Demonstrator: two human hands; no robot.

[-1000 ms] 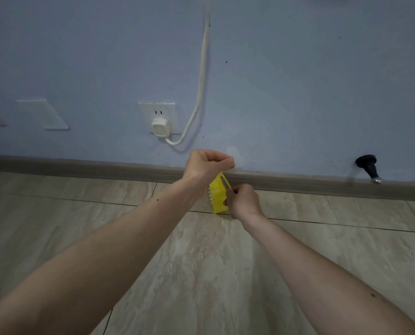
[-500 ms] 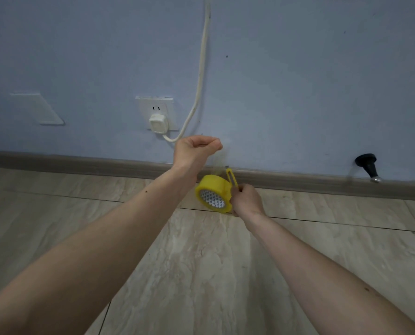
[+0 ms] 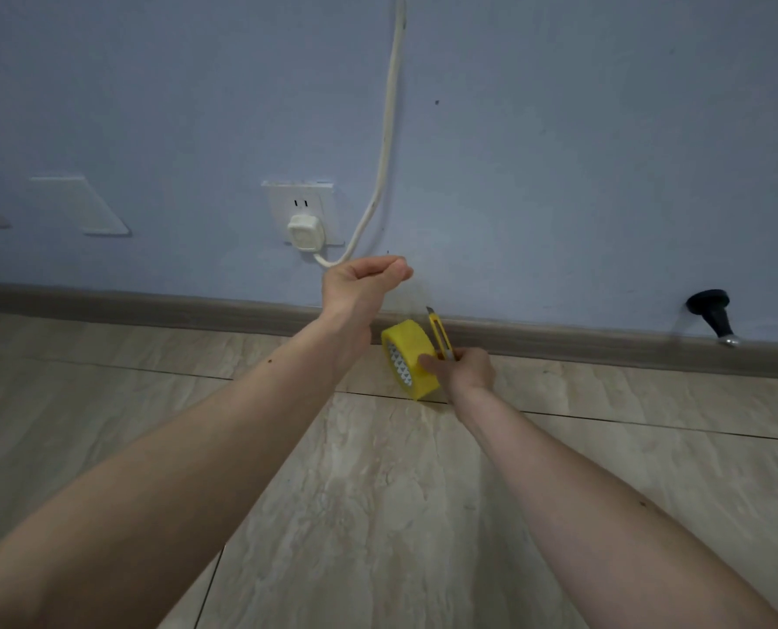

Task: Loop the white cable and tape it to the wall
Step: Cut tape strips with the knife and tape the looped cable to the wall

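The white cable [image 3: 389, 129] hangs down the blue wall and curves into a white plug [image 3: 305, 231] in the socket [image 3: 298, 202]. My left hand [image 3: 364, 279] is raised just below that curve, with its fingers pinched together. A faint clear strip seems to run from the pinch down to the yellow tape roll [image 3: 407, 356]. My right hand [image 3: 464, 370] holds the roll low over the floor by the baseboard. The same hand also grips a yellow utility knife [image 3: 437, 331], blade pointing up.
A grey baseboard [image 3: 151, 306] runs along the foot of the wall above a tiled floor. A black door stopper [image 3: 714, 317] sticks out at the right. A blank white wall plate [image 3: 83, 204] sits left of the socket.
My left hand has risen away from the roll toward the cable's curve. The roll has turned, so its patterned inner core now shows, and the knife's blade has come into view above my right hand.
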